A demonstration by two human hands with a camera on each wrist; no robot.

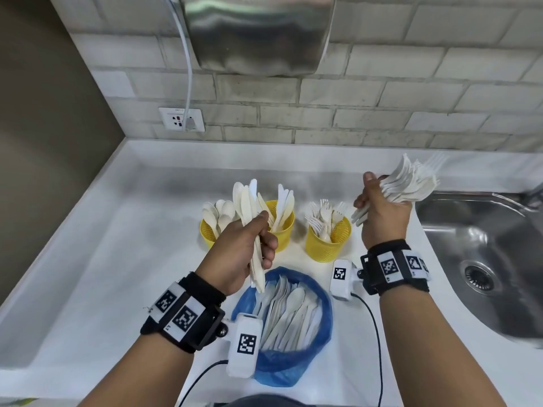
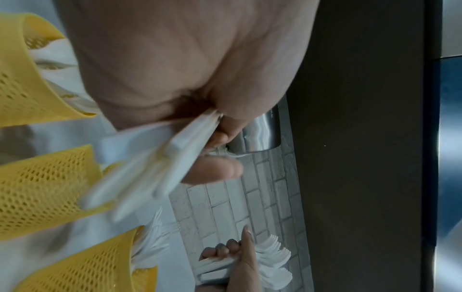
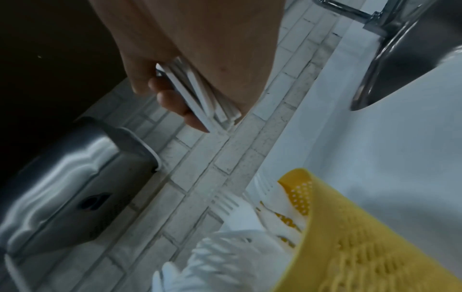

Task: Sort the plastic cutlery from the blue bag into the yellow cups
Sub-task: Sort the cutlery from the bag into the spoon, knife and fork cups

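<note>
Three yellow mesh cups stand in a row on the white counter: the left cup (image 1: 208,230) has spoons, the middle cup (image 1: 284,233) knives, the right cup (image 1: 327,245) forks. Nearer me lies the open blue bag (image 1: 293,365) with several pieces of cutlery inside. My left hand (image 1: 252,245) grips a bunch of knives (image 1: 246,201) upright, above the bag and in front of the middle cup; their handles (image 2: 162,168) show in the left wrist view. My right hand (image 1: 379,207) grips a bundle of forks (image 1: 411,180), raised right of the fork cup (image 3: 350,237).
A steel sink (image 1: 484,245) lies at the right of the counter. A steel box (image 1: 258,33) hangs on the brick wall, its cable running to a socket (image 1: 181,118). A dark wall closes the left side.
</note>
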